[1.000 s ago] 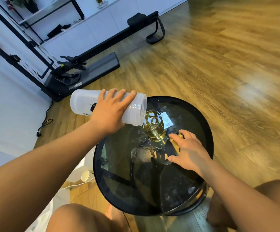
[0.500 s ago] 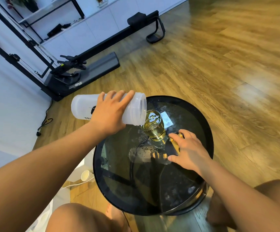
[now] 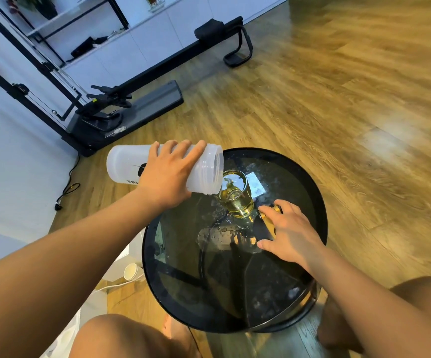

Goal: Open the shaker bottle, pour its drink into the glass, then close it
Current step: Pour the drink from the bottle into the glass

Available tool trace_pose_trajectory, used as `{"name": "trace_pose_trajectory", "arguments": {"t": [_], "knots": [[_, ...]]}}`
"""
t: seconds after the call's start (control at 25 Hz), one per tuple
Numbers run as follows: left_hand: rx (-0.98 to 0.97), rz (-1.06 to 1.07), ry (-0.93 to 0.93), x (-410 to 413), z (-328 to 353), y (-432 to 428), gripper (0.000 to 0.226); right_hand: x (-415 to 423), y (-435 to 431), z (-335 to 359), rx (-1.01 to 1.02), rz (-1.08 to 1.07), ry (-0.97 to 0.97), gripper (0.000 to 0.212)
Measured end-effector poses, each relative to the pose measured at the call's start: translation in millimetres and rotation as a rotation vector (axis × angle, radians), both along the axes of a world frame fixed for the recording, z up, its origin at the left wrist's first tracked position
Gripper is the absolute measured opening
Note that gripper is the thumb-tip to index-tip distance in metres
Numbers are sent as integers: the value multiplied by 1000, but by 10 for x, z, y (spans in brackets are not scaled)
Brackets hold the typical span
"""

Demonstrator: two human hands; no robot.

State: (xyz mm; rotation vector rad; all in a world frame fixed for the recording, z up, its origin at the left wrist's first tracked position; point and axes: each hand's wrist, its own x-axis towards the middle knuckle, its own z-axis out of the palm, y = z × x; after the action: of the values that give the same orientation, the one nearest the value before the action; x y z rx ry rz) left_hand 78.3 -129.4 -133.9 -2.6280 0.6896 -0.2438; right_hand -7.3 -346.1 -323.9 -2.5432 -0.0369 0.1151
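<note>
My left hand [image 3: 166, 177] grips a frosted white shaker bottle [image 3: 124, 165], lid off, tipped on its side with its open mouth over the rim of a clear glass [image 3: 236, 196]. The glass stands on a round black glass table [image 3: 235, 293] and holds yellow drink about halfway up. My right hand [image 3: 286, 232] rests flat on the table just right of the glass, covering a black and gold object [image 3: 269, 223] that looks like the bottle's lid. Its fingers lie on it; a real grip cannot be made out.
A small white card [image 3: 255, 186] lies on the table behind the glass, and spilled liquid [image 3: 217, 235] pools in front of it. My bare knees [image 3: 131, 337] sit below the table. A black exercise machine [image 3: 121, 109] stands on the wooden floor at the left; a paper cup [image 3: 131, 270] lies underneath.
The bottle has tilted slightly, its base dropping a little, with its mouth staying over the glass. My right hand has not moved.
</note>
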Motion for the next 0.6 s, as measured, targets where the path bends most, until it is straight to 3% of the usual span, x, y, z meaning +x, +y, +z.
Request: {"name": "trace_pose_trajectory", "arguments": {"t": [0.6], "knots": [[-179,104,90,-31,55,-7,104,-16,-11,30,14,20,10,87]]}}
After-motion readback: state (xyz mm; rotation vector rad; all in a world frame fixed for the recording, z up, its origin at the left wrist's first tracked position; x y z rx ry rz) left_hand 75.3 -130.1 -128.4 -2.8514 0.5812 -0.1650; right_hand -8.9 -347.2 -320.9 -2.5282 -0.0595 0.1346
